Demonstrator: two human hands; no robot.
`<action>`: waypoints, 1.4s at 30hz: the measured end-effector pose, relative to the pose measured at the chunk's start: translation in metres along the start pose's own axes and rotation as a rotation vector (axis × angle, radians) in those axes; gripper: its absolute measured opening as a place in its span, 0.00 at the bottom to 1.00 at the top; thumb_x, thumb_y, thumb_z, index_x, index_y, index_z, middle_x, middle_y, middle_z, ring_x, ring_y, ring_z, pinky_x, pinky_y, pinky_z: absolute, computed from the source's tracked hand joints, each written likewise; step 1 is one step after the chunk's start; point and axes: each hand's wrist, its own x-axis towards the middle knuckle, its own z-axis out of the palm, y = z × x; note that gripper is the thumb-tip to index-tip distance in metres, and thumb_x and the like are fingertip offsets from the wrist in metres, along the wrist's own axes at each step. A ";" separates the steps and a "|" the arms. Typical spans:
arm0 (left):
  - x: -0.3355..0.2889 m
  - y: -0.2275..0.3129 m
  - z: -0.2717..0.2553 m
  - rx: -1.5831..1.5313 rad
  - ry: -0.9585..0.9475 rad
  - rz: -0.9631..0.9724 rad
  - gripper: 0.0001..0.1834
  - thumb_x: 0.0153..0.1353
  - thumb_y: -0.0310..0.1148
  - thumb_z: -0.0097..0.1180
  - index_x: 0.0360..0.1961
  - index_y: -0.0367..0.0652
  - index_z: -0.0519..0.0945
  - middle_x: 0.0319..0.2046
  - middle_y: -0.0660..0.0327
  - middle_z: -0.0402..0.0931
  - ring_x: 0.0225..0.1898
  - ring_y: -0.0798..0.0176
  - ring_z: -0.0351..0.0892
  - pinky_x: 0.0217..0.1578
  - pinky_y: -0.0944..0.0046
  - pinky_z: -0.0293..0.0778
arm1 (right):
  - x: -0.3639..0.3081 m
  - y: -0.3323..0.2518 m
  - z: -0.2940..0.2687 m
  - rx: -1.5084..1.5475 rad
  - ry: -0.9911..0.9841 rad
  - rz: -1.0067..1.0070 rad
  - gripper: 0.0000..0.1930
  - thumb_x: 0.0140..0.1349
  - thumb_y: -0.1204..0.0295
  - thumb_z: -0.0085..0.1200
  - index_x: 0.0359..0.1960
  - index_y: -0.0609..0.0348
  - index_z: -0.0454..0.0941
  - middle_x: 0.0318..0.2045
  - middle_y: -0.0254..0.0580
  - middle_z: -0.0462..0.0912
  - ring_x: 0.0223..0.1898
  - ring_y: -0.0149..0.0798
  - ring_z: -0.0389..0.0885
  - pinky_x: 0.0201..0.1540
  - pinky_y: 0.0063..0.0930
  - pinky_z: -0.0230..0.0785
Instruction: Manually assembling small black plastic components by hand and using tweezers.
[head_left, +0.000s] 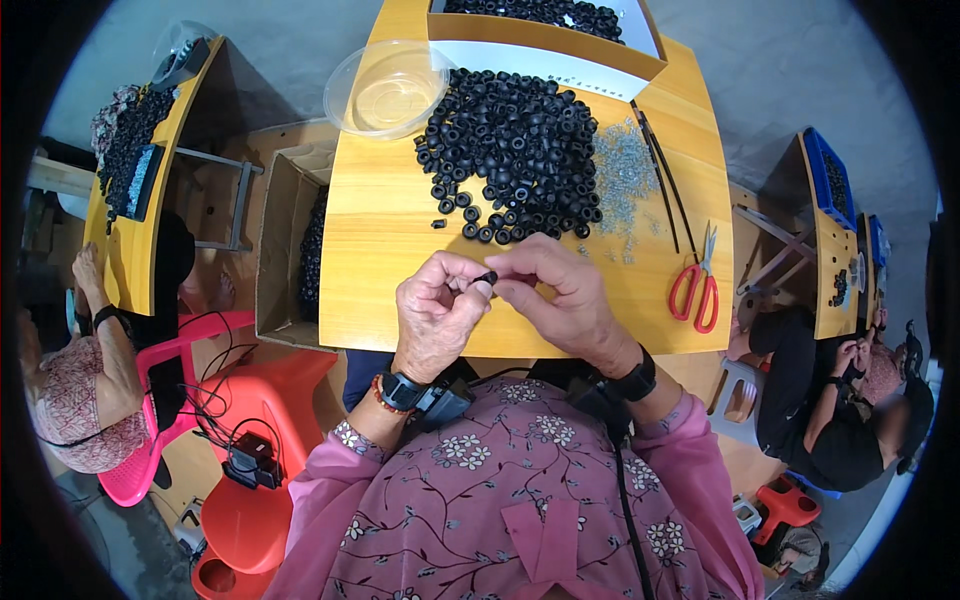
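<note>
Close together above the table's near edge, both my hands work at one small black rubber cap (487, 278). My left hand (435, 305) pinches it between thumb and fingers. From the other side my right hand (565, 295) meets it, thumb and forefinger drawn together; whatever lies between those fingertips is too small to make out. Just beyond my hands spreads a heap of similar black caps (520, 140), a few lying loose at its near side. Small clear or silvery pieces (625, 165) are scattered along the heap's right side.
Red-handled scissors (694, 293) and two thin black rods (662, 180) lie at the right. A clear plastic bowl (388, 95) and an open box (545, 52) of black parts stand at the back. A cardboard carton (285, 250) and red stool (250, 520) are left. Other people sit at side tables.
</note>
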 end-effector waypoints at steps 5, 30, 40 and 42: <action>0.000 -0.001 -0.002 0.001 -0.044 -0.005 0.07 0.63 0.18 0.58 0.42 0.33 0.78 0.31 0.65 0.80 0.31 0.76 0.77 0.34 0.75 0.74 | 0.004 0.002 -0.008 -0.008 -0.063 0.018 0.06 0.62 0.81 0.58 0.40 0.64 0.82 0.29 0.39 0.79 0.31 0.31 0.80 0.33 0.24 0.72; -0.001 -0.008 -0.004 -0.044 -0.073 0.092 0.07 0.63 0.18 0.59 0.42 0.34 0.76 0.32 0.60 0.79 0.31 0.72 0.80 0.34 0.71 0.78 | 0.002 0.016 -0.002 0.198 -0.079 0.189 0.05 0.63 0.80 0.57 0.40 0.65 0.80 0.30 0.38 0.76 0.27 0.30 0.79 0.31 0.22 0.72; 0.002 0.003 -0.003 -0.052 -0.090 0.010 0.05 0.65 0.21 0.58 0.40 0.33 0.77 0.31 0.58 0.80 0.30 0.69 0.81 0.33 0.68 0.81 | -0.003 0.017 -0.006 -0.061 -0.081 -0.047 0.09 0.62 0.83 0.56 0.44 0.62 0.80 0.32 0.39 0.78 0.31 0.34 0.79 0.32 0.25 0.71; 0.003 0.001 -0.008 -0.112 -0.103 -0.041 0.05 0.66 0.22 0.57 0.41 0.34 0.77 0.32 0.57 0.81 0.30 0.68 0.82 0.33 0.67 0.82 | -0.003 0.006 -0.005 -0.111 -0.052 -0.071 0.08 0.62 0.81 0.56 0.42 0.61 0.81 0.29 0.40 0.76 0.30 0.37 0.78 0.32 0.28 0.70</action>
